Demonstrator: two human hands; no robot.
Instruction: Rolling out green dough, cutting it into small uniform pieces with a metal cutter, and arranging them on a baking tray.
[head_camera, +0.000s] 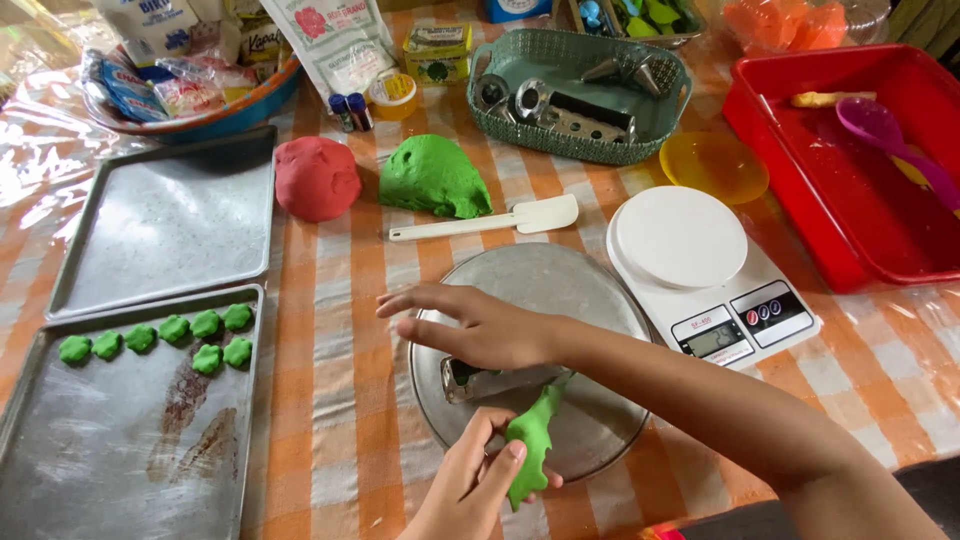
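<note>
White packets (335, 40) crowd the tabletop's far edge; right hand (480, 325) lies spread on a metal press (480, 378), left hand (475, 480) pinching green dough (533, 440).

- Red dough ball (317, 177) and green dough mound (434, 177) — side by side on the checked table (340, 300).
- White spatula (487, 221) just in front of the mound.
- White scale (705, 270), yellow lid (714, 165) behind it.
- Two trays at left — the far one (170, 220) bare, the near one (130, 420) with green cookies (160, 335).
- Teal basket (578, 90) of metal parts.
- Red tub (850, 160) at right.
</note>
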